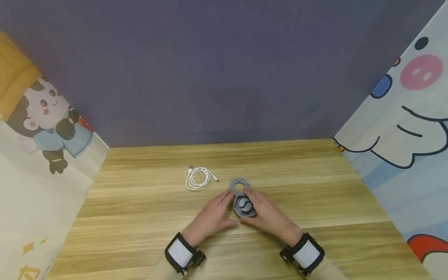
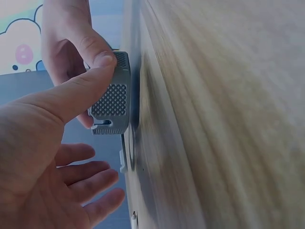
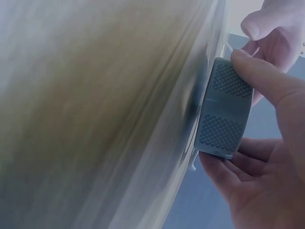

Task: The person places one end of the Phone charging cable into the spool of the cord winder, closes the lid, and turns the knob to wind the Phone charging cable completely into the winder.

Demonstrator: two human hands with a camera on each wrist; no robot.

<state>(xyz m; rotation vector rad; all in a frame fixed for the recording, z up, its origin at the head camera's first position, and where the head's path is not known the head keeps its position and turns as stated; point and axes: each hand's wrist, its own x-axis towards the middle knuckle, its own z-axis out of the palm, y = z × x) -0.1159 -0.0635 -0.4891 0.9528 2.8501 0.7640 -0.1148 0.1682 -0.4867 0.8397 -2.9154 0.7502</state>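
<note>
1. The gray case [image 1: 244,206] is between your two hands, on the desk [image 1: 140,217] or very close to it; you can't tell which. It has six sides, a curvy swirl on top and little bumps on its sides.
2. Your right hand [image 1: 269,216] is on the right of the gray case. Its grip is clamped on the case, with the thumb at the near end and the fingers farther along.
3. Your left hand [image 1: 211,217] is on the left of the gray case. Its grip is apart, with the thumb away from the loose fingers. You can't tell if it touches the case.
4. The gray ring [image 1: 240,180] is at the far edge of the gray case. You can't tell if the two are joined.
5. The white cable [image 1: 189,182] lies in a coil, past the gray case and to its left.
6. The dark wall [image 1: 224,77] stands far behind the gray case.
</note>
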